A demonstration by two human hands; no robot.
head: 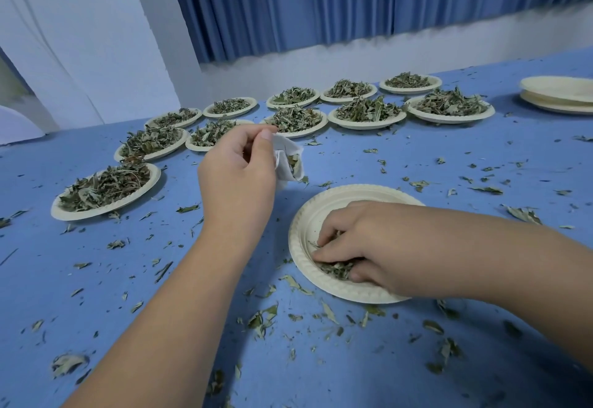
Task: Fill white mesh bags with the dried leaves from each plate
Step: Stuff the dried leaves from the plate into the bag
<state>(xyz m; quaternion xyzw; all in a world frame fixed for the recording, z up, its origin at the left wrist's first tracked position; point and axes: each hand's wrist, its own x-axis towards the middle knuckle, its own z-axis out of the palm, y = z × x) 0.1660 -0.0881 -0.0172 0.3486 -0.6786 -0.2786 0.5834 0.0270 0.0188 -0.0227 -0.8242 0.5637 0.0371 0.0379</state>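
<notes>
Scoop step: right hand (pixel 349 244) clenches last leaves (pixel 337 269) on near-empty plate (pixel 308 215) (lower right); left hand (pixel 239 176) pinches mesh bag (pixel 288 160) open at centre. Next: carry pinch into bag mouth.

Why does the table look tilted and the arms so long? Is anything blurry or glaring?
Head view: the wide-angle lens slants the table and stretches the forearms; light is soft and bluish, with no glare and only faint shadows by the near plate; scattered leaves at the bottom left corner are smeared, the far plates look fairly sharp.
</notes>
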